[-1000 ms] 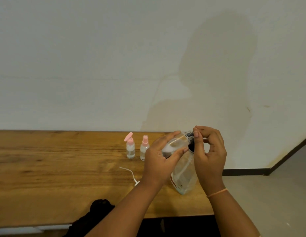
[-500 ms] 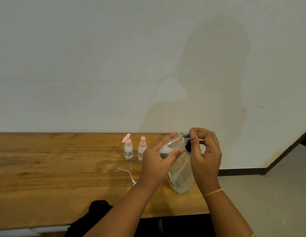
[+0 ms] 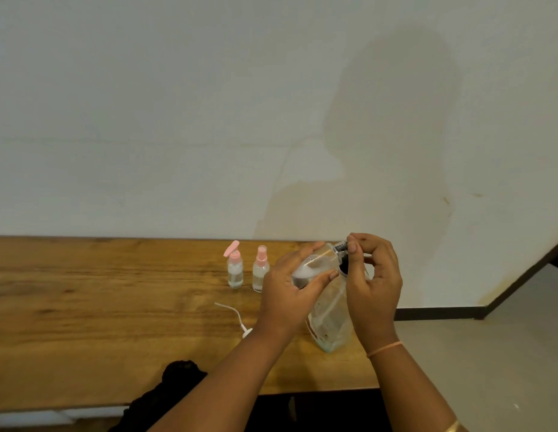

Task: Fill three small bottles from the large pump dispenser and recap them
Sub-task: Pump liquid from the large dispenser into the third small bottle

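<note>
Left hand (image 3: pixel 290 285) clamped on tilted small bottle (image 3: pixel 315 263), right hand (image 3: pixel 371 275) pinching its mouth end, both over the large dispenser (image 3: pixel 329 319) at worktop (image 3: pixel 84 307) 4 o'clock; risk: tilt spills liquid, or a nudge tips the dispenser off the edge.

Soft, fairly bright indoor light from behind the camera throws a broad, faint shadow (image 3: pixel 393 135) of the person on the wall (image 3: pixel 146 104). Whole frame is slightly soft; left hand (image 3: pixel 290 294) and right hand (image 3: pixel 372 282) look mildly smeared. Wide-angle bending shows along the table (image 3: pixel 84 307) edge.
</note>
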